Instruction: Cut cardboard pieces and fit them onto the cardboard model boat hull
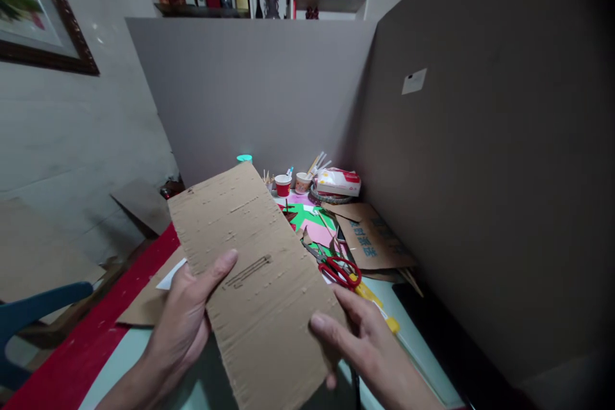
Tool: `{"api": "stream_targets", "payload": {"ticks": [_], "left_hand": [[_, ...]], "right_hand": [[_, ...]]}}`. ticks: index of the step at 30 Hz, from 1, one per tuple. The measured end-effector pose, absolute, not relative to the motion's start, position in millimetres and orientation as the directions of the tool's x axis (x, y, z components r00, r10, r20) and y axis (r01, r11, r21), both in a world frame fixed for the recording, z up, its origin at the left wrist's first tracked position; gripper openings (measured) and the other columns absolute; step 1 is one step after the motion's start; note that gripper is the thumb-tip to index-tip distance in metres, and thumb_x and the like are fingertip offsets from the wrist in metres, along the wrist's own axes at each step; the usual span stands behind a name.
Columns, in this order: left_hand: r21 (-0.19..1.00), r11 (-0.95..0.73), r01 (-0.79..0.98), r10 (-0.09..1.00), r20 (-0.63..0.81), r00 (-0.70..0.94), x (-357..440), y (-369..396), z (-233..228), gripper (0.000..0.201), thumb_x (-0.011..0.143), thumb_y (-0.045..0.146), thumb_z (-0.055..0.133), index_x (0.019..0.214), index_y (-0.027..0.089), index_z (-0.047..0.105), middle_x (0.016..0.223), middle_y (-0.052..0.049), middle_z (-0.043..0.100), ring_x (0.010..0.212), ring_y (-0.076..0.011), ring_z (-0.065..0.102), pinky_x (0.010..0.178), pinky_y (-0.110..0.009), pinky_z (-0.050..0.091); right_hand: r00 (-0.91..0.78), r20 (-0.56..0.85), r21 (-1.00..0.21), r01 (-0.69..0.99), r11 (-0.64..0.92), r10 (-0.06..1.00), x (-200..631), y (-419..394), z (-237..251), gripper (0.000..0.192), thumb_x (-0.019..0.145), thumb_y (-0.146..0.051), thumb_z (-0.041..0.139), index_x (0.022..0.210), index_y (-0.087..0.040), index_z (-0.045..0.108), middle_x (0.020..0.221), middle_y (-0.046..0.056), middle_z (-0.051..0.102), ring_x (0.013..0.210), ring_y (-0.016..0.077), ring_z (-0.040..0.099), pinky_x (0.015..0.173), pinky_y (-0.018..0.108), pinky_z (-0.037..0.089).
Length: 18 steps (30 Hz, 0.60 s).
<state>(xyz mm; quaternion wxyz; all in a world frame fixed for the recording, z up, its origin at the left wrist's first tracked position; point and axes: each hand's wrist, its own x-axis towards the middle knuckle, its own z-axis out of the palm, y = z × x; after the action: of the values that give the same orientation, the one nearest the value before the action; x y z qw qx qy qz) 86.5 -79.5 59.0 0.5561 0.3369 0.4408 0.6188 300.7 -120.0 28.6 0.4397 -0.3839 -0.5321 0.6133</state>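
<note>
- Plainly, in the head view, a long rectangular sheet of brown corrugated cardboard (254, 275) is held up above the pale table (423, 359), tilted so its rough, peeled face turns toward the wearer, which seems to suit a close look at the short slits near its middle.
- Left hand (185, 320) grasps the sheet's left edge, thumb laid across the face just beside the slits and fingers hidden behind; that pinch appears to carry most of the weight.
- Right hand (362, 346) clasps the sheet's lower right edge, thumb on the face and fingers curled beneath, steadying it against twisting.
- Right of the sheet, red-handled scissors (340, 270) lie on the table, near its edge and within easy reach.
- Beyond the sheet, green and pink paper scraps (310, 221) are spread out, with a red paper cup (283, 186) farther back against the grey partition (259, 90).
- Right of the scraps lies a flattened brown carton piece with blue print (372, 240).
</note>
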Motion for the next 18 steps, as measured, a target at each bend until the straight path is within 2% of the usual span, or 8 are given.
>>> {"api": "stream_targets", "payload": {"ticks": [3, 6, 10, 12, 17, 18], "left_hand": [[0.919, -0.002, -0.395, 0.99, -0.053, -0.129, 81.8, -86.0, 53.5, 0.063, 0.062, 0.028, 0.09, 0.12, 0.019, 0.068, 0.111, -0.009, 0.077, 0.091, -0.0286, 0.075, 0.07, -0.032, 0.063], [0.918, 0.025, -0.397, 0.986, -0.089, -0.144, 76.0, -91.7, 48.8, 0.07, 0.063, 0.027, 0.09, 0.128, 0.025, 0.064, 0.107, -0.006, 0.078, 0.089, -0.0271, 0.074, 0.071, -0.032, 0.063], [0.922, 0.013, -0.387, 0.983, -0.083, -0.165, 74.0, -94.2, 45.8, 0.075, 0.063, 0.026, 0.089, 0.132, 0.027, 0.061, 0.104, -0.004, 0.079, 0.089, -0.0264, 0.075, 0.07, -0.03, 0.063], [0.916, 0.017, -0.401, 0.982, -0.09, -0.163, 73.4, -93.9, 45.6, 0.073, 0.064, 0.025, 0.089, 0.132, 0.025, 0.062, 0.104, -0.005, 0.08, 0.089, -0.0253, 0.075, 0.072, -0.029, 0.063], [0.861, 0.083, -0.501, 0.943, -0.23, -0.239, 46.6, -97.4, 48.6, 0.056, 0.069, 0.012, 0.082, 0.121, 0.021, 0.067, 0.094, 0.0, 0.081, 0.075, -0.0205, 0.076, 0.066, -0.025, 0.064], [0.844, 0.113, -0.525, 0.934, -0.27, -0.233, 36.5, -98.8, 47.4, 0.049, 0.075, 0.015, 0.079, 0.121, 0.023, 0.067, 0.099, 0.001, 0.081, 0.081, -0.0207, 0.077, 0.073, -0.027, 0.065]], "right_hand": [[-0.236, 0.013, -0.992, -0.122, -0.016, 0.972, 289.2, -116.4, 30.1, 0.04, 0.082, -0.05, 0.071, 0.104, -0.017, 0.063, 0.082, 0.002, 0.066, 0.049, 0.0086, 0.057, 0.039, 0.017, 0.047], [-0.246, 0.021, -0.991, -0.135, -0.012, 0.969, 282.2, -113.2, 29.1, 0.04, 0.082, -0.049, 0.07, 0.105, -0.016, 0.062, 0.082, 0.002, 0.065, 0.05, 0.0094, 0.058, 0.037, 0.017, 0.047], [-0.261, 0.017, -0.991, -0.13, -0.017, 0.965, 275.2, -109.8, 22.7, 0.047, 0.083, -0.051, 0.069, 0.112, -0.015, 0.061, 0.089, 0.004, 0.064, 0.053, 0.0099, 0.059, 0.039, 0.019, 0.049], [-0.267, 0.022, -0.993, -0.12, -0.011, 0.963, 275.7, -108.4, 20.3, 0.05, 0.082, -0.051, 0.07, 0.116, -0.016, 0.06, 0.092, 0.004, 0.063, 0.056, 0.0108, 0.059, 0.039, 0.019, 0.049], [-0.345, -0.011, -1.0, -0.005, -0.013, 0.939, 295.3, -109.7, 26.0, 0.034, 0.087, -0.045, 0.068, 0.112, -0.022, 0.064, 0.061, -0.006, 0.056, 0.041, 0.0064, 0.047, 0.038, 0.016, 0.041], [-0.352, -0.039, -0.999, 0.027, -0.031, 0.935, 299.9, -111.0, 28.8, 0.033, 0.087, -0.045, 0.069, 0.111, -0.023, 0.064, 0.061, -0.007, 0.056, 0.04, 0.0061, 0.046, 0.038, 0.016, 0.04]]}}
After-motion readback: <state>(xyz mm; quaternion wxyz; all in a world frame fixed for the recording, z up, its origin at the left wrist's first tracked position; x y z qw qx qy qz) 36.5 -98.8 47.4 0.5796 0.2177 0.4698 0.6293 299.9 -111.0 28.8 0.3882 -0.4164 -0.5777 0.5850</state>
